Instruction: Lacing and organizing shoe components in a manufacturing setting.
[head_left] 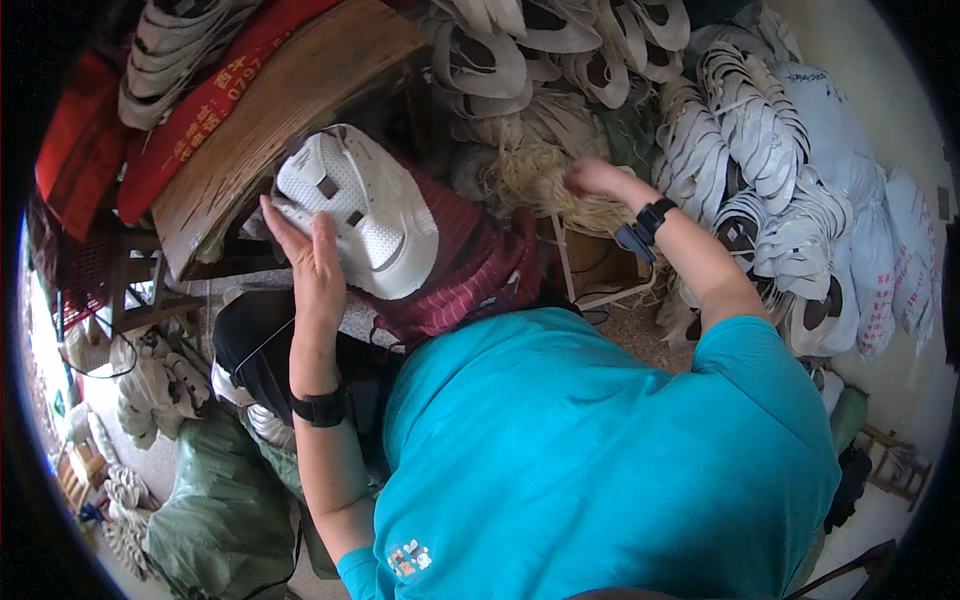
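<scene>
A white shoe upper [400,235], with mesh panels and dark patches, rests on the maroon striped cloth over my lap. My left hand [315,262] lies along its left edge, fingers stretched out and thumb apart, touching the upper without wrapping round it. Off to the right, my right hand [595,178] reaches into a bundle of cream cords [535,180]. Its fingers are bent down among the strands, and their tips are partly hidden. The cord bundle lies over a box-like stand [600,268].
A worn wooden board [270,130] slants across the upper left, beside red printed cloth [215,90]. Stacks of white shoe uppers [755,110] crowd the back and right. White sacks [840,150] lean at the wall. A green sack [215,510] sits at lower left.
</scene>
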